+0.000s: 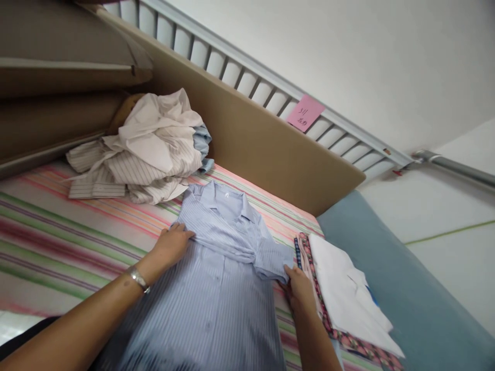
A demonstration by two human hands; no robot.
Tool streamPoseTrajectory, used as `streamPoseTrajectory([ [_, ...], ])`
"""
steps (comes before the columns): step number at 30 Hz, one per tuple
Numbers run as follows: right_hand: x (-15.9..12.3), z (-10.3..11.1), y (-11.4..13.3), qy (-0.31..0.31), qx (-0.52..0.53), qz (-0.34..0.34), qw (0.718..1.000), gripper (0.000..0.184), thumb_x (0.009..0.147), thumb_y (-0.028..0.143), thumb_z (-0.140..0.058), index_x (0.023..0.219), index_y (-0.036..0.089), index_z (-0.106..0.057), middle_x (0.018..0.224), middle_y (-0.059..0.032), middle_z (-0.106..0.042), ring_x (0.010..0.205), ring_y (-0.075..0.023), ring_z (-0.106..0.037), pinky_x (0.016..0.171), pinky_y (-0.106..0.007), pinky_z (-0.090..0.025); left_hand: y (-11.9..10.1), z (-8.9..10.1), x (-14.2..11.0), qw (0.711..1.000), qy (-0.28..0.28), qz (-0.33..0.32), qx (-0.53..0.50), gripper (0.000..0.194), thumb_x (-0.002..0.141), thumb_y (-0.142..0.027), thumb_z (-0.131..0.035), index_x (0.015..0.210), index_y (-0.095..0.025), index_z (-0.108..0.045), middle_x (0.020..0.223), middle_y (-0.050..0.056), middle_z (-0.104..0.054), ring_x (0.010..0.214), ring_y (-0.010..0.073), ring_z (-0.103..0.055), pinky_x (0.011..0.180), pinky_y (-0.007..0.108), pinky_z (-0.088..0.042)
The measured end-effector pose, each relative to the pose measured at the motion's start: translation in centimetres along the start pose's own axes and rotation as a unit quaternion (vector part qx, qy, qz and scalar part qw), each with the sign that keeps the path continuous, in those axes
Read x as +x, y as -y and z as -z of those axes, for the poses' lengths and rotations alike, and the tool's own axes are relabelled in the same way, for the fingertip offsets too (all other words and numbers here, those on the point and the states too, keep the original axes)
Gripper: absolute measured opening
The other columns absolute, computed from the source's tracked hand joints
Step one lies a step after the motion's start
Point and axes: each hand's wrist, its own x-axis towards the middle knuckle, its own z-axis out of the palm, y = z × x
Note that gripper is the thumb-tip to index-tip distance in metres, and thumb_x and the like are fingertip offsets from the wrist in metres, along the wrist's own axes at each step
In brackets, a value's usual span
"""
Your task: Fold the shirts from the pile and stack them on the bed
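A light blue striped button-up shirt [216,293] lies front up, its collar pointing away from me. One sleeve is laid across the chest, with its cuff [273,257] reaching past the shirt's right side. My left hand [176,245], a silver bracelet on its wrist, grips the shirt's left edge near the shoulder, its fingers partly hidden by the cloth. At the other side my right hand [299,288] is closed on the end of the cuff, thumb on top. The shirt's lower end runs out of view at the bottom.
A striped sheet [73,242] covers the bed. Crumpled white and striped clothes [158,149] are heaped at back left. Folded garments, a white one [340,278] on top, lie at right. Behind stand a brown board [263,149] and a railing with a pink note [305,112].
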Motion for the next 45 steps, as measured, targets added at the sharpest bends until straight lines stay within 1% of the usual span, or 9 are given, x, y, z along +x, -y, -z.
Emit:
streamPoseTrajectory([
  [6, -2.7, -2.5, 6.2, -0.043, -0.051, 0.042, 0.997, 0.047, 0.056, 0.039, -0.067, 0.096, 0.014, -0.066, 0.074, -0.0040, -0.069, 0.076, -0.0226, -0.063, 0.067, -0.032, -0.049, -0.1, 0.2, -0.2, 1.000, 0.001, -0.003, -0.026, 0.033, 0.083, -0.022, -0.047, 0.111, -0.025, -0.065, 0.115, 0.016, -0.058, 0.118, 0.0314, -0.045, 0.091, 0.048, -0.037],
  [16, -6.9, -4.5, 7.0, 0.088, 0.290, -0.105, 0.947, 0.030, 0.058, 0.030, -0.074, 0.083, 0.021, -0.059, 0.085, 0.0038, -0.067, 0.070, -0.0101, -0.059, 0.057, -0.020, -0.045, -1.6, 0.7, 0.0, 0.977, -0.079, -0.036, -0.193, 0.031, 0.083, -0.021, -0.051, 0.111, -0.018, -0.062, 0.123, 0.012, -0.058, 0.120, 0.0257, -0.046, 0.102, 0.040, -0.032],
  [19, -8.5, -6.5, 7.5, 0.123, 0.281, -0.095, 0.947, 0.027, 0.062, 0.032, -0.072, 0.083, 0.021, -0.058, 0.087, 0.0034, -0.067, 0.073, -0.0108, -0.060, 0.061, -0.021, -0.047, -3.8, -0.1, -0.7, 0.899, -0.001, -0.053, -0.435, 0.033, 0.082, -0.027, -0.054, 0.112, -0.014, -0.060, 0.114, 0.012, -0.063, 0.107, 0.0213, -0.056, 0.095, 0.033, -0.039],
  [23, -10.8, -10.1, 8.4, 0.188, 0.234, -0.057, 0.952, 0.028, 0.067, 0.037, -0.066, 0.090, 0.022, -0.058, 0.087, 0.0016, -0.067, 0.080, -0.0163, -0.063, 0.067, -0.028, -0.050, -6.3, -1.0, -2.5, 0.703, 0.161, 0.021, -0.692, 0.047, 0.075, -0.041, -0.063, 0.114, -0.015, -0.057, 0.093, 0.007, -0.067, 0.082, 0.0168, -0.062, 0.070, 0.027, -0.045],
  [26, -11.6, -11.7, 8.4, 0.243, 0.215, -0.034, 0.945, 0.028, 0.074, 0.041, -0.060, 0.096, 0.023, -0.059, 0.095, -0.0029, -0.068, 0.086, -0.0195, -0.063, 0.070, -0.031, -0.051, -6.5, -0.8, -3.0, 0.603, 0.196, 0.034, -0.773, 0.045, 0.065, -0.042, -0.074, 0.097, -0.013, -0.063, 0.079, 0.004, -0.065, 0.068, 0.0129, -0.059, 0.062, 0.024, -0.042],
  [30, -10.8, -12.1, 6.8, 0.247, 0.181, -0.023, 0.952, 0.036, 0.082, 0.047, -0.048, 0.105, 0.023, -0.061, 0.109, -0.0090, -0.065, 0.092, -0.0213, -0.063, 0.072, -0.034, -0.051, -5.5, 0.0, -2.4, 0.547, 0.149, 0.056, -0.822, 0.042, 0.059, -0.029, -0.081, 0.094, -0.011, -0.066, 0.087, 0.008, -0.068, 0.076, 0.0163, -0.062, 0.072, 0.028, -0.046],
  [36, -9.9, -12.8, 5.1, 0.269, 0.159, -0.073, 0.947, 0.042, 0.080, 0.046, -0.053, 0.113, 0.021, -0.060, 0.121, -0.0090, -0.060, 0.099, -0.0205, -0.060, 0.078, -0.034, -0.049, -4.8, 0.4, -1.6, 0.474, 0.130, 0.072, -0.868, 0.025, 0.079, -0.027, -0.064, 0.096, -0.009, -0.065, 0.092, 0.011, -0.069, 0.077, 0.0164, -0.065, 0.078, 0.031, -0.050],
  [41, -10.4, -13.9, 6.3, 0.327, 0.195, -0.141, 0.914, 0.048, 0.081, 0.055, -0.046, 0.112, 0.023, -0.061, 0.112, -0.0065, -0.065, 0.097, -0.0200, -0.061, 0.076, -0.035, -0.050, -4.9, 0.7, -1.5, 0.451, 0.141, 0.065, -0.879, 0.023, 0.083, -0.024, -0.059, 0.099, -0.008, -0.064, 0.093, 0.013, -0.070, 0.085, 0.0200, -0.066, 0.084, 0.033, -0.049],
  [45, -10.0, -14.1, 6.6, 0.392, 0.160, -0.098, 0.900, 0.046, 0.083, 0.054, -0.040, 0.107, 0.023, -0.064, 0.103, -0.0059, -0.069, 0.095, -0.0198, -0.062, 0.079, -0.037, -0.049, -5.0, 0.9, -1.7, 0.452, 0.154, 0.060, -0.877, 0.022, 0.082, -0.024, -0.060, 0.095, -0.007, -0.065, 0.090, 0.012, -0.070, 0.083, 0.0198, -0.067, 0.084, 0.031, -0.049],
])
